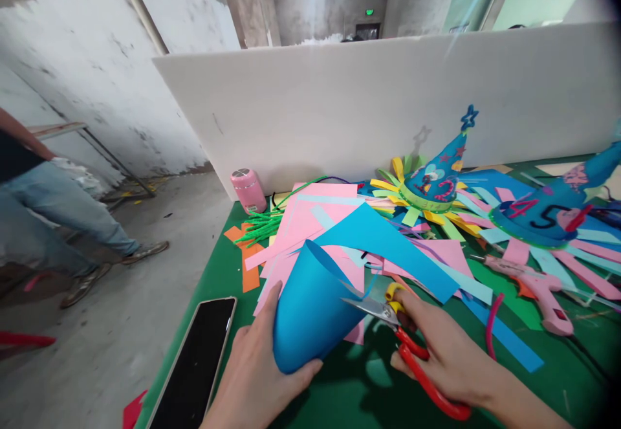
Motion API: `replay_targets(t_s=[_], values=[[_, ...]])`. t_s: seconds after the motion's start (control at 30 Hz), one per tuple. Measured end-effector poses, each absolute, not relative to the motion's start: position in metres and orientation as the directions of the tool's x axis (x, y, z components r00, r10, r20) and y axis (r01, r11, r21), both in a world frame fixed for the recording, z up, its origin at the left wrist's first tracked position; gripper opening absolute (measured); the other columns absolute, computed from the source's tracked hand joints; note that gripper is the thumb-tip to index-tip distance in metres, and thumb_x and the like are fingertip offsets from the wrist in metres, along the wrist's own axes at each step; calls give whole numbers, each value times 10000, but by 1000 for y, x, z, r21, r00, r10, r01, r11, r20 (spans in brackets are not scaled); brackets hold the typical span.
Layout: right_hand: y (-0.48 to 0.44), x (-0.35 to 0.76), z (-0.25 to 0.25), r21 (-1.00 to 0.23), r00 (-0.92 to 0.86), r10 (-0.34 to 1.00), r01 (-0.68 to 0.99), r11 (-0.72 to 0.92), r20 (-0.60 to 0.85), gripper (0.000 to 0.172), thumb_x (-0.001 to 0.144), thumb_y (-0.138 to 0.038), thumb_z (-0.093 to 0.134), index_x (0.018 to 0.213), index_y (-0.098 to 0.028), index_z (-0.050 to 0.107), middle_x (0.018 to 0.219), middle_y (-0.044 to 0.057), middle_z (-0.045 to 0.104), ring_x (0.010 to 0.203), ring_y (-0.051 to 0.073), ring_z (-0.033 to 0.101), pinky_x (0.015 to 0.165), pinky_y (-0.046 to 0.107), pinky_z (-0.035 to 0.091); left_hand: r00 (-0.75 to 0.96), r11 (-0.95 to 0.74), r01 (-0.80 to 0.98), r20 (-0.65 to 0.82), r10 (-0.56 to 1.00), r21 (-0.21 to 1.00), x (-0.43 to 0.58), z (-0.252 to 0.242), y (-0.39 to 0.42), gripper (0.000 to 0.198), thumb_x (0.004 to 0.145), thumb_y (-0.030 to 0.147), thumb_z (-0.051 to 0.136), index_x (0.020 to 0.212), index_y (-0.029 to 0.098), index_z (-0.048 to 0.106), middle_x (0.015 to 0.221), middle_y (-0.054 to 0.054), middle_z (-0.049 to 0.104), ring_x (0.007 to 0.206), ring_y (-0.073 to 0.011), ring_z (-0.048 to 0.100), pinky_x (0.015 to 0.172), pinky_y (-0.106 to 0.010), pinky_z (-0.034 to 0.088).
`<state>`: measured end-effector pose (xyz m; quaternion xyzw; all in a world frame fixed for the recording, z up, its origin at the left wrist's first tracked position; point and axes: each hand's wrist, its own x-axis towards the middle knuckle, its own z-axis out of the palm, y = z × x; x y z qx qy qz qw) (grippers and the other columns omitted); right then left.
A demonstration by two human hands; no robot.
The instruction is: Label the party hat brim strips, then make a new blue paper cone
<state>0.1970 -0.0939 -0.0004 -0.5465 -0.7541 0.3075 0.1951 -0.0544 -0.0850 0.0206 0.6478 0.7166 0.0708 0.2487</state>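
My left hand (264, 358) grips a rolled blue paper cone (310, 316) from its near left side, with the wide mouth facing up and away. Fingers of my right hand (436, 345) are through the handles of a pair of scissors (412, 345) with red and yellow grips. Its blades are parted at the right edge of the cone's mouth, one seemingly inside the rim. A curved blue paper offcut (383, 241) lies just beyond the cone, over pink paper sheets (310, 215).
Left of my hand, a phone (196, 364) lies on the green table. Beyond are a pink bottle (248, 191), green pipe cleaners (262, 225) and a white partition (339, 105). Rightward sit decorated party hats (436, 176) and a pink glue gun (531, 280). A person (53, 209) stands far left.
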Motion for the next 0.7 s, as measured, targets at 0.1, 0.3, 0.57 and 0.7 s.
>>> replay_targets(t_s=[0.1, 0.3, 0.57, 0.7], values=[[-93, 196, -1, -669, -321, 947, 708, 226, -19, 231, 666, -235, 559, 787, -218, 363, 694, -24, 477, 559, 123, 375, 514, 249, 315, -37, 143, 898, -253, 967, 415, -54, 21, -85, 975, 586, 489, 587, 1365, 186, 86, 1147, -162, 492, 978, -339, 512, 784, -416, 405], [-94, 195, -2, -716, -325, 943, 675, 179, -70, 250, 676, -255, 567, 803, -224, 354, 678, -40, 482, 548, 116, 382, 499, 239, 308, -49, 146, 909, -250, 967, 390, -52, 23, -84, 972, 592, 492, 578, 1366, 171, 86, 1186, -172, 477, 1017, -360, 496, 805, -431, 400], [-94, 197, -8, -739, -328, 940, 656, 151, -99, 269, 706, -315, 581, 763, -226, 334, 613, -64, 441, 513, 99, 344, 476, 223, 281, -54, 148, 898, -229, 972, 414, -56, 18, -86, 1005, 574, 514, 600, 1368, 185, 79, 1162, -163, 495, 1026, -368, 494, 812, -450, 401], [-95, 200, -10, -719, -335, 938, 673, 174, -86, 304, 694, -347, 603, 792, -225, 342, 606, -66, 433, 521, 104, 327, 482, 228, 270, 0, 135, 814, -232, 973, 566, -62, 16, -87, 1054, 527, 510, 653, 1369, 213, 92, 1228, -164, 450, 1023, -363, 500, 793, -450, 429]])
